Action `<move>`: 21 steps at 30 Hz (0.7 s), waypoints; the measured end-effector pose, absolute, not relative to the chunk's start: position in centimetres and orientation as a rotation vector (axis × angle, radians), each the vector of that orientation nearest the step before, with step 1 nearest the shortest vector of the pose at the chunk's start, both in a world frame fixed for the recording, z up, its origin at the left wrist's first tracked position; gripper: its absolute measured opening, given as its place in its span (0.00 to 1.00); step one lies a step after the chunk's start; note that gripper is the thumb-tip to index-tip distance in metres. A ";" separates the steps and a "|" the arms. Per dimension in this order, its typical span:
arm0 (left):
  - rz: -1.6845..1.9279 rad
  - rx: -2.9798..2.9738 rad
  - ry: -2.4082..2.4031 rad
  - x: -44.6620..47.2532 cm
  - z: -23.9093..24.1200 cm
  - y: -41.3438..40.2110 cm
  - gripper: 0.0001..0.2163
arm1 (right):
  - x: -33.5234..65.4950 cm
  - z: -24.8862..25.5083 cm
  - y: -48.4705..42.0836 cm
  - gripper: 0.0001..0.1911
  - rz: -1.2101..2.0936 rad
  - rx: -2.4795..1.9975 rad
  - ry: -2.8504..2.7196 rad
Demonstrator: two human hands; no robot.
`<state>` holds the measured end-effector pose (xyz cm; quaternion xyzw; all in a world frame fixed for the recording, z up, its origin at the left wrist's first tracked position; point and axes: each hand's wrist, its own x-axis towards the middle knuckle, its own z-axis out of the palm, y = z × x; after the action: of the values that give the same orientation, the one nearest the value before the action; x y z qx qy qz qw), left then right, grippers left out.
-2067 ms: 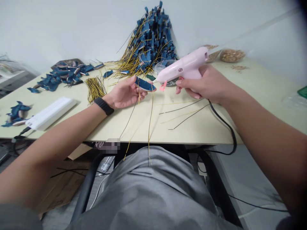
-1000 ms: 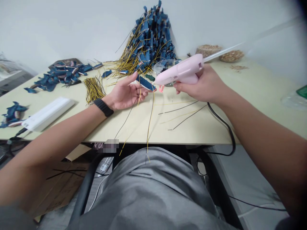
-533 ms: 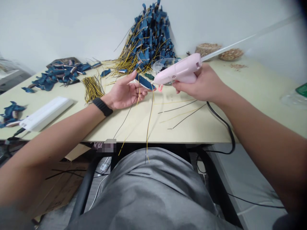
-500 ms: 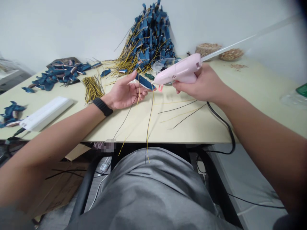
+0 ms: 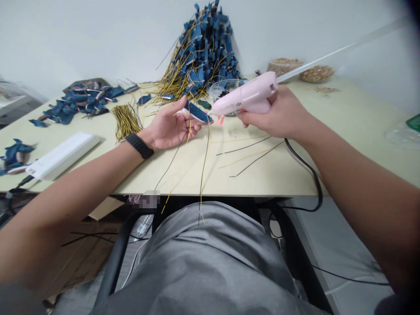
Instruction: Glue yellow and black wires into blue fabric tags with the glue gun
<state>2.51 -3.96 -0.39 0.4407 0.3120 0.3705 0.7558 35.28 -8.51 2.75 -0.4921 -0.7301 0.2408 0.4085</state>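
Note:
My left hand point(image 5: 172, 127), palm up, holds a small blue piece with a pale edge point(image 5: 197, 112) along its fingers. Thin yellow and black wires point(image 5: 205, 162) hang from the piece down over the table edge to my lap. My right hand point(image 5: 278, 113) is wrapped round the handle of a pink hot glue gun point(image 5: 246, 95). A long clear glue stick point(image 5: 315, 62) juts from the gun's rear. The nozzle tip is at the right end of the blue piece; whether it touches cannot be made out.
A tall heap of blue pieces with wires point(image 5: 210, 48) leans at the wall. More blue pieces point(image 5: 78, 98), a yellow wire bundle point(image 5: 127, 120) and a white box point(image 5: 64, 155) lie left. Bowls of chips point(image 5: 316, 73) stand back right. The gun's black cord point(image 5: 311, 170) drops over the front edge.
Hardly anything differs. The glue gun and my right hand have shifted very slightly to the right; my left hand and the blue piece stay almost in place.

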 end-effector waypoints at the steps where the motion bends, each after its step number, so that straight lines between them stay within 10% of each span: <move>1: 0.808 0.966 0.678 2.5 -0.4 -4.0 0.37 | 35.3 2.8 -8.5 0.13 0.606 -1.241 -1.840; 21: 0.809 0.990 0.683 2.0 -0.9 -3.4 0.33 | 35.6 2.9 -8.4 0.12 0.589 -1.235 -1.847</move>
<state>1.96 -3.39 -0.93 0.4528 0.3125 0.3700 0.7486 35.56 -8.39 2.87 -0.4902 -0.7331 0.2340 0.4093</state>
